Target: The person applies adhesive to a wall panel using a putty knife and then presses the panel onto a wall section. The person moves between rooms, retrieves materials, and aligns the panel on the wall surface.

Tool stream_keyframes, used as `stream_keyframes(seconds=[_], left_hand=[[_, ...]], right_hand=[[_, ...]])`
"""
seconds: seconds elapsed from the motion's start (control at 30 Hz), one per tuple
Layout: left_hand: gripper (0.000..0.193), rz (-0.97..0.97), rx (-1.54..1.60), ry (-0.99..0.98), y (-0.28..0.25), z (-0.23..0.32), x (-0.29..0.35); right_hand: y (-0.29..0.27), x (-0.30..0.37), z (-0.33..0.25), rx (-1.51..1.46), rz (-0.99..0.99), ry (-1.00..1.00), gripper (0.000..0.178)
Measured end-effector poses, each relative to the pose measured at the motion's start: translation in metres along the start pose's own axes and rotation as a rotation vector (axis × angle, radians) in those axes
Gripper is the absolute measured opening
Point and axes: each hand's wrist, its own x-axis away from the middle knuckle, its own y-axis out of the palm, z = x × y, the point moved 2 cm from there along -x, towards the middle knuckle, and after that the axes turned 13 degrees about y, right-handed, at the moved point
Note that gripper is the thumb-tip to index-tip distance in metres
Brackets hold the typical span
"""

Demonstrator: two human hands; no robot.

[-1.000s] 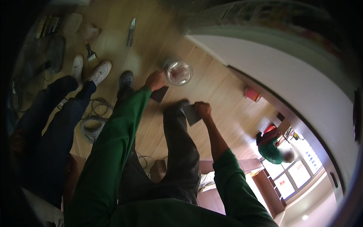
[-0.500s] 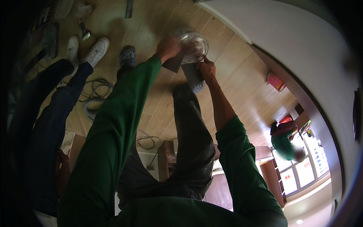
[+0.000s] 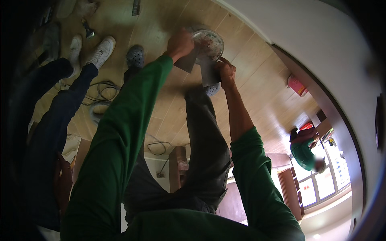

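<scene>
Gripped a wide dark blade [image 3: 186,62] in the left hand [image 3: 180,43], with its flat part showing on the near side of the fist. Clamped a second blade [image 3: 209,74], dark grey, in the right hand [image 3: 227,72], with its flat part reaching left from the fingers. Had the two hands apart, the right one a little nearer the body. Had a round container [image 3: 220,40], smeared reddish and whitish inside, just right of the left hand and just ahead of the right one. Could not tell for sure, given blur and overlap, about contact between either blade and the container. Stood on the pale wooden floor [image 3: 257,68] with the left clog [image 3: 135,56] left of the left hand and the right clog [image 3: 212,89] just behind the second blade. Saw, farther left of the left hand, a small brush [image 3: 87,29], a co-worker's white shoes [image 3: 103,50] and, nearer the body, a coiled cable [image 3: 103,91]. Saw, well right of the right hand, a pink box [image 3: 297,86] and, beyond, a bent-over person in green [image 3: 302,156].
</scene>
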Motion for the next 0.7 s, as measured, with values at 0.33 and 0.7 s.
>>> stream_keyframes(seconds=[0.33,0.7], left_hand=[[0.019,0.087,0.204,0.030,0.016,-0.035,-0.008],[0.018,0.314,0.234,0.047,-0.042,-0.086,0.166]], right_hand=[[0.012,0.064,-0.048,0.169,0.147,0.270,0.056],[0.020,0.043,0.026,-0.029,-0.220,-0.049,0.045]])
